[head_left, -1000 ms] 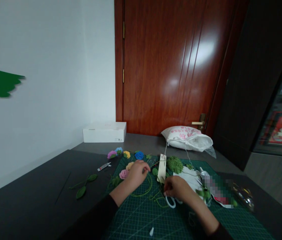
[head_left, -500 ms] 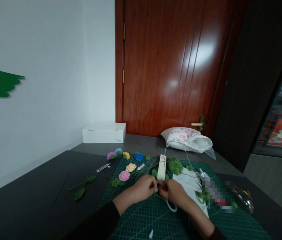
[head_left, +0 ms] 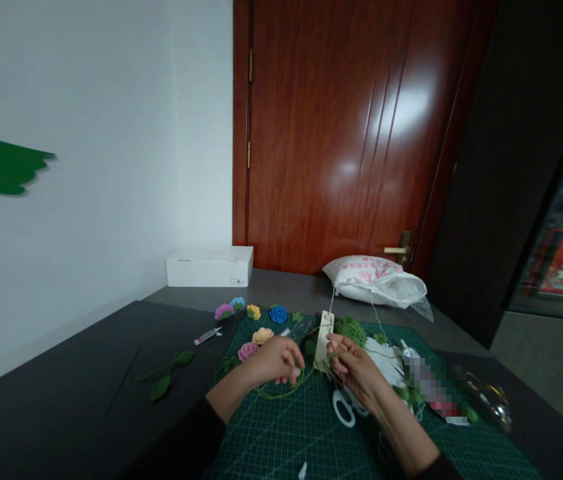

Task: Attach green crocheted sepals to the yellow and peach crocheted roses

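We wear long, dark sleeves: the left sleeve (head_left: 184, 430) and the right sleeve (head_left: 440, 469) match, both nearly black (with a faint brownish cast, as we see it). Their plain cuffs end on our forearms, short of the wrists. Our left hand (head_left: 279, 361) and right hand (head_left: 354, 367) are bare, with slender fingers.

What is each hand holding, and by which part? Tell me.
The left hand seems to pinch green yarn; where along it is unclear. Whether the right hand holds anything cannot be told.
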The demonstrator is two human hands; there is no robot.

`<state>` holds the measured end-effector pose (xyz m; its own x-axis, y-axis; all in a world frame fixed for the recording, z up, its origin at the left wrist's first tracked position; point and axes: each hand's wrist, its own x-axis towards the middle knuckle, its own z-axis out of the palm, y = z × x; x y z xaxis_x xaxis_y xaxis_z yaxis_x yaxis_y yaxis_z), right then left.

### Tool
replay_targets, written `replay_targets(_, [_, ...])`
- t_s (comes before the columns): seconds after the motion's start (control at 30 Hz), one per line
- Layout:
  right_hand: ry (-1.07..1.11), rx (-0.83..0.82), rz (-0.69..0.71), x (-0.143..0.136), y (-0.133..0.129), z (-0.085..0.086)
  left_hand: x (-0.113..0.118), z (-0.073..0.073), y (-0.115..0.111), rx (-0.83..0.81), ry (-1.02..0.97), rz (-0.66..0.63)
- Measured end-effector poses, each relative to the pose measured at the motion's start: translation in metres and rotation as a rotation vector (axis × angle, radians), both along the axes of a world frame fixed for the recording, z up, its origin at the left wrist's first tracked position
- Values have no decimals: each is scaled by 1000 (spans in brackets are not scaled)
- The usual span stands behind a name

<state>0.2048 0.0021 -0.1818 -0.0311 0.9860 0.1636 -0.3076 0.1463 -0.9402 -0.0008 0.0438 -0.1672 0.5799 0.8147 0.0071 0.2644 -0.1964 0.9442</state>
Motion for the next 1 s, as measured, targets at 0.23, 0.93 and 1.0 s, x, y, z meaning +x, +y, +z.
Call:
replay_targets(0.23, [145, 30, 13, -10, -4, 1, 18, 8, -16, 171, -160, 217])
replay_targets(0.93, [351, 80, -66, 9, 4, 6, -48, 16, 26, 220, 261, 298])
replay_targets(1.0, [321, 91, -47, 5, 0, 9, -51, 22, 25, 303, 236, 390])
